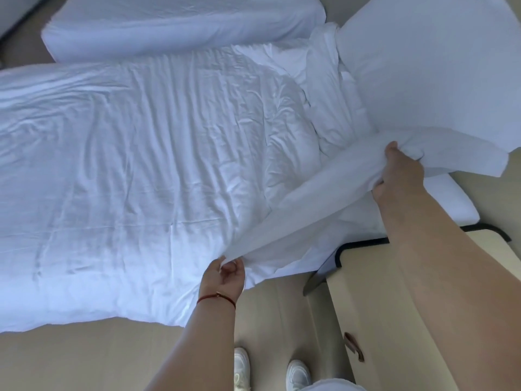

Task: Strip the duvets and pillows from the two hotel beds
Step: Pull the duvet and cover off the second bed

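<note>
A wrinkled white duvet (141, 165) covers the near bed, and its top edge is lifted off the mattress. My left hand (225, 275) pinches that edge at the bed's near side. My right hand (400, 170) grips the same edge further up, by the head of the bed. The cloth stretches taut between both hands. A white pillow (428, 60) stands tilted at the head end, just beyond my right hand. More bunched white bedding (329, 88) lies beside it. The second bed (183, 24) with white linen lies further off, parallel to the first.
A beige nightstand (394, 292) with a dark rim and a drawer handle stands at the right, close to the bed head. Beige floor (84, 362) runs along the near side of the bed. My white shoes (242, 365) stand by the nightstand.
</note>
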`<action>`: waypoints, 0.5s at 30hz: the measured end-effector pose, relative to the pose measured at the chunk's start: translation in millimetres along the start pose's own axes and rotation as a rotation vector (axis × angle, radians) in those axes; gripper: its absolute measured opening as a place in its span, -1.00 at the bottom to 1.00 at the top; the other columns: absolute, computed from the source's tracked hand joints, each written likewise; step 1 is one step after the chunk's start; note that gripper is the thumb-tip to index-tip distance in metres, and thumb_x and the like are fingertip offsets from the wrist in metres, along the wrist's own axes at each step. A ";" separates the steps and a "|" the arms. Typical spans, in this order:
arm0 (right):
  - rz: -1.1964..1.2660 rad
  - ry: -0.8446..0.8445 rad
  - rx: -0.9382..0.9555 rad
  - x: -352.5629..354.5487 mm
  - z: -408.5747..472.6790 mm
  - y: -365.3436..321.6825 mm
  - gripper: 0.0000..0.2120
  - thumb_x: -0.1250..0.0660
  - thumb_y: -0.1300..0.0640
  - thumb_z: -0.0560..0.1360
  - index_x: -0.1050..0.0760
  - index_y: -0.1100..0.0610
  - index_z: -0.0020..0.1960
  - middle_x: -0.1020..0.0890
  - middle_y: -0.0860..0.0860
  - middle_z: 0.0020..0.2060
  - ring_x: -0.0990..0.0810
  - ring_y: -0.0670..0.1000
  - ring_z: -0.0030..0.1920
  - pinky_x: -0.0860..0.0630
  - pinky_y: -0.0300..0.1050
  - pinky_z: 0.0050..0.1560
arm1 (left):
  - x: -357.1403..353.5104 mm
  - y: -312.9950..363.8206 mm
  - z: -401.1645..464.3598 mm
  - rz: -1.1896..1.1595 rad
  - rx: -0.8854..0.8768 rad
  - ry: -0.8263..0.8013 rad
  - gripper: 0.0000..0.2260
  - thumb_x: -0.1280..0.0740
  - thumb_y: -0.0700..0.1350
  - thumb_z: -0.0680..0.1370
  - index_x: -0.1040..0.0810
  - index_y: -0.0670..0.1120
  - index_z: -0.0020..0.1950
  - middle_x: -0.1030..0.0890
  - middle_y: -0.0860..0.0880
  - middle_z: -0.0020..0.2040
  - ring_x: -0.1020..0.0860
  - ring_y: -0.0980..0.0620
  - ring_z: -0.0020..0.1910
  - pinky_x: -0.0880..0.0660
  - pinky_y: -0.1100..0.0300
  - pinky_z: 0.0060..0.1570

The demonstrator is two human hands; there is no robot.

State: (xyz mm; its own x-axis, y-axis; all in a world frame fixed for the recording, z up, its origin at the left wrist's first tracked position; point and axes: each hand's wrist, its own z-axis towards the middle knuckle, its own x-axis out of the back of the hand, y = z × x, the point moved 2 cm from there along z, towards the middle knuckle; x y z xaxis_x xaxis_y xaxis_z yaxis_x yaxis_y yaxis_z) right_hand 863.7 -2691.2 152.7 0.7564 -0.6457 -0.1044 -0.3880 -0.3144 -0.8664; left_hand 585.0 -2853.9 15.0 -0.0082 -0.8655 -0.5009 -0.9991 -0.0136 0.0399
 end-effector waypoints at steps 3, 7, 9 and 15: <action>-0.032 -0.002 0.025 -10.1 5.4 -5.8 -0.55 -0.33 -0.12 0.50 -0.40 0.08 0.29 -0.53 -0.12 -0.22 -0.54 -0.14 -0.30 -0.43 -0.28 -0.45 | -1.5 -4.8 2.2 0.019 0.065 0.093 -0.95 -0.29 -0.23 0.58 -0.48 -0.19 -0.07 -0.45 -0.04 -0.34 -0.41 0.07 -0.54 -0.61 0.10 -0.45; 0.039 0.011 0.025 -19.0 16.5 -20.1 -0.73 -0.35 -0.05 0.51 -0.42 0.06 0.11 -0.53 -0.09 -0.26 -0.56 -0.09 -0.27 -0.56 -0.14 -0.07 | 2.1 -18.1 2.2 0.176 0.196 0.320 -0.51 -0.52 0.13 0.37 -0.41 -0.19 0.00 -0.50 -0.22 -0.03 -0.56 -0.20 -0.05 -0.59 -0.05 0.04; 0.082 0.032 0.053 -20.5 21.6 -24.4 -0.74 -0.37 -0.02 0.50 -0.42 0.03 0.12 -0.52 -0.08 -0.28 -0.54 -0.10 -0.34 -0.55 -0.14 -0.15 | 6.0 -24.6 7.3 0.198 0.244 0.367 -0.44 -0.56 0.13 0.32 -0.42 -0.20 0.06 -0.51 -0.22 0.02 -0.56 -0.24 -0.02 -0.58 -0.06 0.04; -0.060 0.020 0.177 -31.4 37.6 -20.5 -0.50 -0.40 -0.04 0.41 -0.42 0.09 0.30 -0.64 -0.02 -0.03 -0.67 -0.02 -0.09 -0.62 0.00 0.04 | -9.5 -20.3 35.6 0.255 -0.006 0.204 -0.92 -0.26 -0.29 0.58 -0.51 -0.21 -0.10 -0.58 -0.11 -0.14 -0.54 -0.05 -0.25 -0.61 0.17 -0.37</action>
State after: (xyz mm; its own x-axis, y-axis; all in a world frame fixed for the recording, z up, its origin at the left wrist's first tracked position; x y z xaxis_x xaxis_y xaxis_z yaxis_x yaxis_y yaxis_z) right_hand 867.6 -2638.2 155.3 0.7640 -0.6439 -0.0413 -0.2419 -0.2265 -0.9435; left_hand 603.9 -2827.6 -11.9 -0.2490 -0.9239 -0.2906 -0.9657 0.2141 0.1469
